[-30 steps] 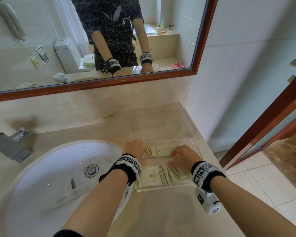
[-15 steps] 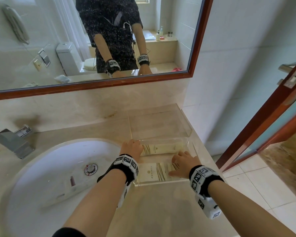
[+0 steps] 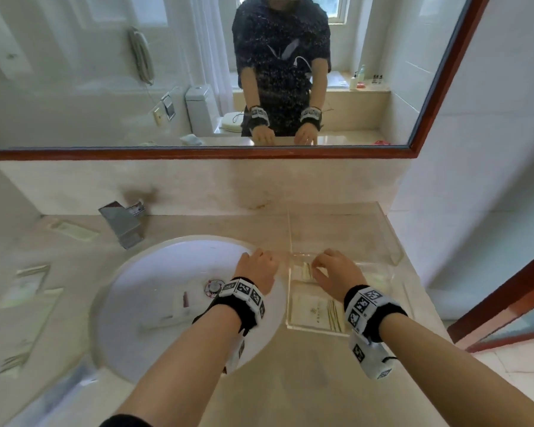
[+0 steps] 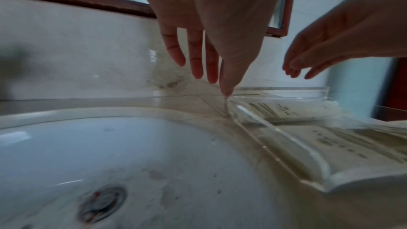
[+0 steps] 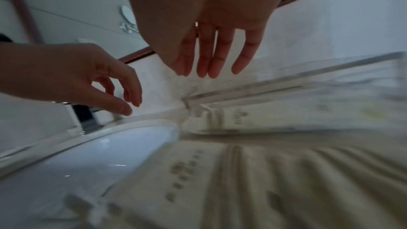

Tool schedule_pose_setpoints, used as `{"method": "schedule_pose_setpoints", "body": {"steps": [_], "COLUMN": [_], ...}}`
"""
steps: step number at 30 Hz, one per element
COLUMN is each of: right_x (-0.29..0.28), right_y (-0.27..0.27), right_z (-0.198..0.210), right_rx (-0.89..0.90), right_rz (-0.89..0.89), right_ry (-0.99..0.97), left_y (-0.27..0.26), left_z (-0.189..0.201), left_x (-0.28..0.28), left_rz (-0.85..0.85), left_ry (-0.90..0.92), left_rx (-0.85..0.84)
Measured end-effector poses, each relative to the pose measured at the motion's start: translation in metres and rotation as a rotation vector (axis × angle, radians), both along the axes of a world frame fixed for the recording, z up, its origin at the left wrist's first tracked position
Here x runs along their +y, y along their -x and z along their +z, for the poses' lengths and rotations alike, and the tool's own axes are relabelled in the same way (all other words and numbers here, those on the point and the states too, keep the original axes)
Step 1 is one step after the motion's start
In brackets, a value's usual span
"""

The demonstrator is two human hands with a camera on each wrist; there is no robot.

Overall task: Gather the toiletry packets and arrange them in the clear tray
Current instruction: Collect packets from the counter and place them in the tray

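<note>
**Packets in the clear tray, both hands loose above**

Lying flat in the clear tray [image 3: 383,241], two cream toiletry packets fill its near end: the near packet [image 3: 315,312] against the front wall, the far packet [image 4: 284,112] just behind it. Both are soft, crinkled sachets with olive stripes, a small emblem and a line of print too blurred to read. The tray is glossy transparent acrylic with low straight walls, set on the right end of the beige stone counter [image 3: 290,389], beside the round white basin [image 3: 154,272]. Above the far packet hangs the right hand [image 3: 336,272], fingers straight and near together, holding nothing. The left hand [image 3: 258,268], fingers relaxed and slightly spread, hangs by the tray's left wall, over the basin's rim.
</note>
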State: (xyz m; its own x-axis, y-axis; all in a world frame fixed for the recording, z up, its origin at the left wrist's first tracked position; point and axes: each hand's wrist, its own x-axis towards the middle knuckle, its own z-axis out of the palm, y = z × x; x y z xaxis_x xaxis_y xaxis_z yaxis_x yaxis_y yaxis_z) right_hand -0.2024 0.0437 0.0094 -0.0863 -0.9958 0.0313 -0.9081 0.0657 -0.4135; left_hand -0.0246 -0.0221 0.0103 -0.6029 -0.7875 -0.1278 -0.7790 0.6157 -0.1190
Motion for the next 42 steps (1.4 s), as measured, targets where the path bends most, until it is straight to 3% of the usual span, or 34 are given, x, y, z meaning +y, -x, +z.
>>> {"method": "schedule_pose_setpoints", "body": {"steps": [5, 11, 21, 29, 33, 42], "right_x": [-0.044, -0.066, -0.076, -0.116, -0.137, -0.156], "right_y": [-0.092, -0.205, -0.386, -0.471, -0.496, -0.547], "right_z": [0.009, 0.006, 0.003, -0.010, -0.016, -0.041], "right_rx": [-0.093, -0.083, 0.051, 0.136, 0.253, 0.522], "right_rz": [0.229, 0.532, 0.865, 0.884, 0.898, 1.055], "right_ry": [0.027, -0.016, -0.146, -0.184, -0.264, -0.200], "left_y": [-0.104, -0.246, -0.399, -0.483, -0.518, -0.536], "left_z": [0.009, 0.010, 0.009, 0.006, 0.002, 0.003], "left_x": [-0.001, 0.004, 0.006, -0.015, -0.022, -0.039], "left_rz": [0.223, 0.532, 0.705, 0.776, 0.714, 0.593], "left_ry": [0.004, -0.058, -0.103, -0.194, -0.291, -0.404], "left_rx": [-0.092, -0.182, -0.225, -0.223, -0.202, -0.163]}}
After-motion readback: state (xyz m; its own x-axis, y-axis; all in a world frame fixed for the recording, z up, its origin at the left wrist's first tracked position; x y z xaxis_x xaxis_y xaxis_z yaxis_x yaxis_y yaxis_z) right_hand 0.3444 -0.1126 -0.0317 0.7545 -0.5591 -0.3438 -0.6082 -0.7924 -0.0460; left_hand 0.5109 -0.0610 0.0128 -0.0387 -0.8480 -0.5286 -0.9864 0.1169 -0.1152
